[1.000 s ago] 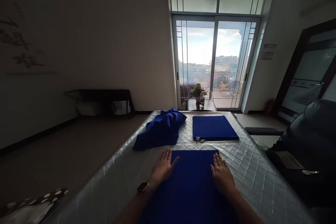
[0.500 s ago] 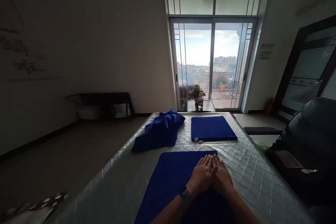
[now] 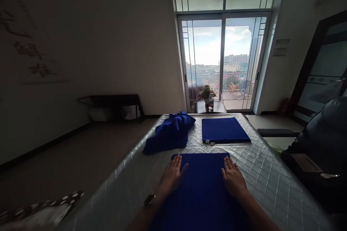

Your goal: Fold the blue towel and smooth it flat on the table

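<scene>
A blue folded cloth (image 3: 202,191) lies flat in front of me on a table with a silvery quilted cover (image 3: 124,191). On its far left corner rests my left hand (image 3: 171,175), palm down, fingers stretched out and thumb apart, with a dark watch on the wrist. My right hand (image 3: 233,177) lies flat along the far right edge, its fingers straight and its thumb on the cloth. Beyond them sits a second blue folded cloth (image 3: 225,130) with small white tags at its near edge. Left of that is a crumpled blue cloth (image 3: 173,130).
At the table's far end stands a small dark table (image 3: 199,107) with a potted plant (image 3: 205,94) and a bottle (image 3: 211,101). A dark chair (image 3: 322,133) is close on the right. Polka-dot fabric (image 3: 65,200) shows at lower left. Sliding glass doors (image 3: 222,65) stand behind.
My hands were together at the cloth's far right corner. My left hand has moved left across to the far left corner; my right has shifted slightly to the right edge. The view has turned slightly.
</scene>
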A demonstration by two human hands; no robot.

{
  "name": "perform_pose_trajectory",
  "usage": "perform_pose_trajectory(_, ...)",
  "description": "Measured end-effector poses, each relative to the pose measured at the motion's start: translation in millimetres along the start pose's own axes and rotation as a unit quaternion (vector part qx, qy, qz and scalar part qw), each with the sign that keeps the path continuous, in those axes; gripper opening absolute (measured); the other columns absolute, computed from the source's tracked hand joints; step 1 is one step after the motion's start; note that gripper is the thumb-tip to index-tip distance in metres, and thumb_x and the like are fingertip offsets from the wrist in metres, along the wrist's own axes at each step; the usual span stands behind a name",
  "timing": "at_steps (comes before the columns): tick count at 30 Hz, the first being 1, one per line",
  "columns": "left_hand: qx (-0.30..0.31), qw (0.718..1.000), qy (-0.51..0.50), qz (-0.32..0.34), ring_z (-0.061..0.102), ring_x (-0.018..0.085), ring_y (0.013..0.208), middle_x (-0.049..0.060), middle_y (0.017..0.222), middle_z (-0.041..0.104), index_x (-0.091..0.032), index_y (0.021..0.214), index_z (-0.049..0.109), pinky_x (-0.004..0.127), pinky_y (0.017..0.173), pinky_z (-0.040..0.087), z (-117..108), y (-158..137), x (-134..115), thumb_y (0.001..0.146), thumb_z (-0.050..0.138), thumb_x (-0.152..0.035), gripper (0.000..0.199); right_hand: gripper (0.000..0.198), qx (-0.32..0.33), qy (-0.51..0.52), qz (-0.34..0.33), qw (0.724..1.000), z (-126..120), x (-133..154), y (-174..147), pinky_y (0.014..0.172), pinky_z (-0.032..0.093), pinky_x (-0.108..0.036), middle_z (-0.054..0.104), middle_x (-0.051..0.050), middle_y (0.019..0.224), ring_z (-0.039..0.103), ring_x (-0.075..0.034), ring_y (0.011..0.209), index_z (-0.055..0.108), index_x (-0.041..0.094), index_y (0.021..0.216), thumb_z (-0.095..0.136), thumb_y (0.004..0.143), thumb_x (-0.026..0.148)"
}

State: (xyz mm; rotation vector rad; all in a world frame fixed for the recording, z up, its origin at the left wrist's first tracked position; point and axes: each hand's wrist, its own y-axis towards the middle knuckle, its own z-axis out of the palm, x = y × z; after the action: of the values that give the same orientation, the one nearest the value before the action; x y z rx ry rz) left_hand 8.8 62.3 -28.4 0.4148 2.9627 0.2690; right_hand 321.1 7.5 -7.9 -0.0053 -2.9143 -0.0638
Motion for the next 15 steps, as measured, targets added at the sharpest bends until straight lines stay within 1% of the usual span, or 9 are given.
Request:
perform_pose_trajectory(2, -0.012, 1.0, -0.004, -0.011, 0.029, 0.032, 0.156, 0.017, 0.167, 0.034, -0.01, 0.161, 0.035, 0.053, 0.126, 0.03, 1.7, -2.9, 7.6, 0.108, 0.025, -0.057, 0.072, 0.067, -0.001, -0.003, -0.002, 1.0, 0.9, -0.4, 0.9, 0.13, 0.013, -0.04, 0.02, -0.011, 0.171, 0.012, -0.02, 0.16, 0.024, 0.004, 0.162, 0.017, 0.103, 0.035)
perform_pose_trajectory(6, -0.011, 0.999, -0.018, -0.026, 0.027, 0.031, 0.157, 0.018, 0.167, 0.033, -0.003, 0.159, 0.035, 0.05, 0.127, 0.028, 2.0, -3.4, 5.4, 0.107, 0.019, -0.061, 0.08, 0.067, -0.01, -0.005, -0.001, 1.0, 4.2, -1.1, 2.2, 0.13, 0.013, -0.04, 0.021, -0.011, 0.171, 0.013, -0.02, 0.16, 0.026, 0.005, 0.162, 0.018, 0.103, 0.036)
perform_pose_trajectory(11, -0.005, 0.999, -0.035, -0.041, 0.027, 0.032, 0.157, 0.019, 0.167, 0.031, -0.003, 0.159, 0.035, 0.051, 0.128, 0.027, 0.6, -1.7, 3.0, 0.105, 0.019, -0.067, 0.085, 0.068, -0.005, -0.031, 0.0, 1.0, 6.4, 0.1, 2.6, 0.13, 0.014, -0.04, 0.02, -0.01, 0.171, 0.012, -0.02, 0.16, 0.025, 0.005, 0.162, 0.017, 0.102, 0.035)
perform_pose_trajectory(15, -0.004, 0.998, -0.051, -0.047, 0.024, 0.032, 0.158, 0.018, 0.169, 0.027, -0.004, 0.16, 0.033, 0.05, 0.129, 0.025, -2.0, -3.4, 2.8, 0.104, 0.018, -0.069, 0.088, 0.067, 0.015, -0.076, 0.001, 0.997, -0.1, 4.4, 9.5, 0.129, 0.015, -0.045, 0.023, -0.012, 0.17, 0.015, -0.023, 0.159, 0.028, 0.003, 0.161, 0.018, 0.102, 0.034)
